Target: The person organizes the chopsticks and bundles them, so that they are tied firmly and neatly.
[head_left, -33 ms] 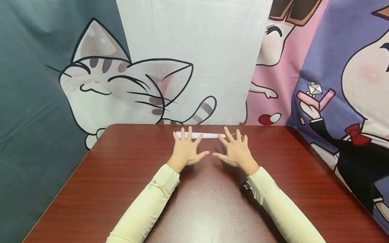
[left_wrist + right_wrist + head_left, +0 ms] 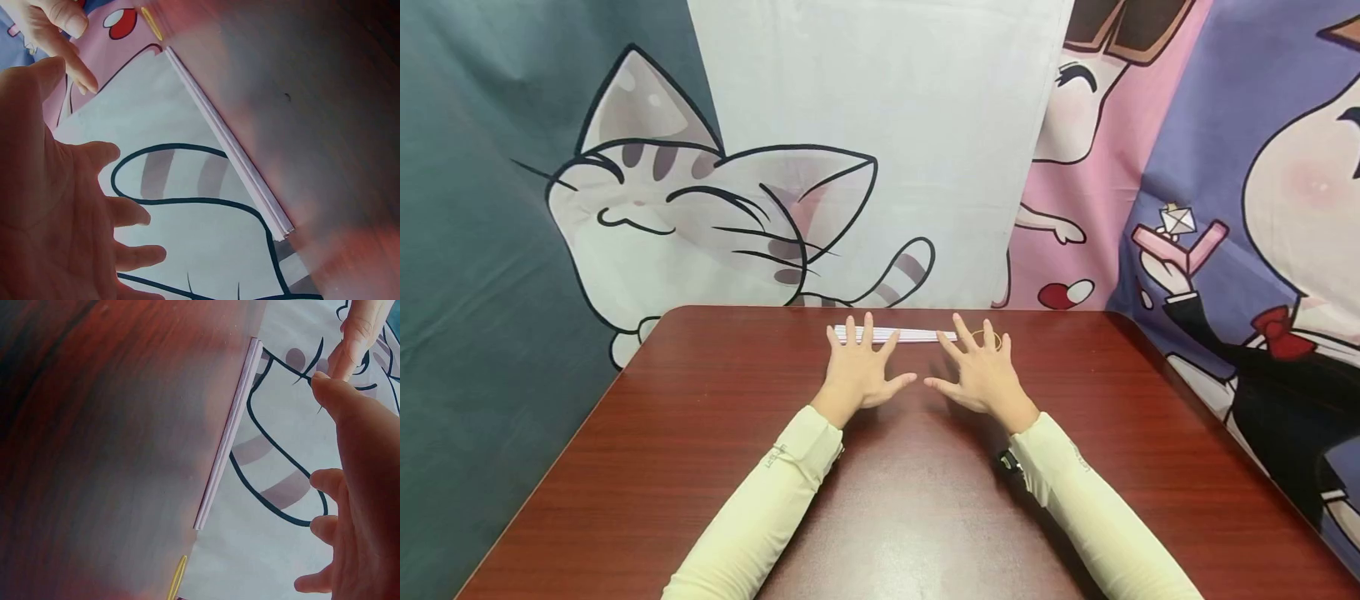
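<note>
My left hand [image 2: 857, 375] hovers over the table with its fingers spread and straight, holding nothing. Opposite it, my right hand [image 2: 981, 379] is spread the same way, with nothing in its grasp and its thumb pointing at the left thumb. Just beyond the fingertips lies a narrow, tapering bundle of pleated white paper [image 2: 917, 335], like a closed fan; fingers partly cover it in the head view. A thin yellow loop, like a rubber band [image 2: 152, 24], lies past the bundle's narrow end, behind the right fingers in the head view.
The dark red wooden table [image 2: 700, 450] has a glossy top, and the bundle is near its far edge. Behind hangs a cloth backdrop [image 2: 880, 92] printed with a cartoon cat and figures. Pale sleeves [image 2: 752, 508] cover both forearms.
</note>
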`<action>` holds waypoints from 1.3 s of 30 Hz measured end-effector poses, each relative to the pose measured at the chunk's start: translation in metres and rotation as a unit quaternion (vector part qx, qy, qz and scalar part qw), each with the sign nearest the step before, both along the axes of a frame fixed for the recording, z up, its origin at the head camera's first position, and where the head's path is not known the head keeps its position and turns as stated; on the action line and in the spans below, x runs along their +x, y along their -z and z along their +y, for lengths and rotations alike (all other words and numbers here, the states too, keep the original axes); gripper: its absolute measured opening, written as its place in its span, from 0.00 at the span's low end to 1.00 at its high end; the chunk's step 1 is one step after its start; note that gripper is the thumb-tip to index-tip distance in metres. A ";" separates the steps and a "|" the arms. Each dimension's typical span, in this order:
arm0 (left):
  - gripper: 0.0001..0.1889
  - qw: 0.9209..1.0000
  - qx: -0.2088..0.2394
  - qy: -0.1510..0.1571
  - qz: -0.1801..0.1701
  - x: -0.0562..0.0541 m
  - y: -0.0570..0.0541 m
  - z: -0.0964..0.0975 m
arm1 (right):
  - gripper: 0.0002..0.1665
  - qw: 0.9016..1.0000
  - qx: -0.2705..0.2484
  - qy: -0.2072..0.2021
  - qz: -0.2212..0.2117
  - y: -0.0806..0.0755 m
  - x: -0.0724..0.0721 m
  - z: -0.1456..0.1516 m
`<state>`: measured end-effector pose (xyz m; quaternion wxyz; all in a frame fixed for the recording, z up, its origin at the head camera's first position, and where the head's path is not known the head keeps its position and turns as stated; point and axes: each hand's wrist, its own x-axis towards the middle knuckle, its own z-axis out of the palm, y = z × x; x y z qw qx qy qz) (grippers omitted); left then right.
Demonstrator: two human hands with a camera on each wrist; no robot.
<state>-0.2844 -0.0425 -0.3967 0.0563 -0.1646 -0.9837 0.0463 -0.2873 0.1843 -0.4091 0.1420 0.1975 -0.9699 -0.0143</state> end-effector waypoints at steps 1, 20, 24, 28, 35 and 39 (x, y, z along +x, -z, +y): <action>0.44 1.000 -0.003 -0.001 0.000 0.000 0.000 0.000 | 0.51 1.000 0.001 0.001 -0.002 0.000 0.000 0.000; 0.44 0.996 0.065 0.010 -0.058 -0.013 -0.003 -0.017 | 0.51 0.994 -0.091 0.000 -0.062 0.003 -0.008 0.000; 0.39 0.991 0.108 0.020 -0.073 -0.024 0.001 -0.025 | 0.47 0.980 -0.174 -0.024 -0.092 0.005 -0.013 0.000; 0.37 0.983 0.169 0.014 -0.071 -0.042 0.005 -0.035 | 0.43 0.967 -0.229 -0.042 -0.103 0.011 -0.025 0.003; 0.35 0.950 0.305 -0.035 -0.055 -0.066 0.012 -0.055 | 0.34 0.906 -0.389 -0.011 -0.166 0.024 -0.048 0.011; 0.35 0.933 0.346 -0.055 -0.081 -0.071 0.016 -0.064 | 0.32 0.875 -0.448 0.022 -0.184 0.032 -0.057 0.017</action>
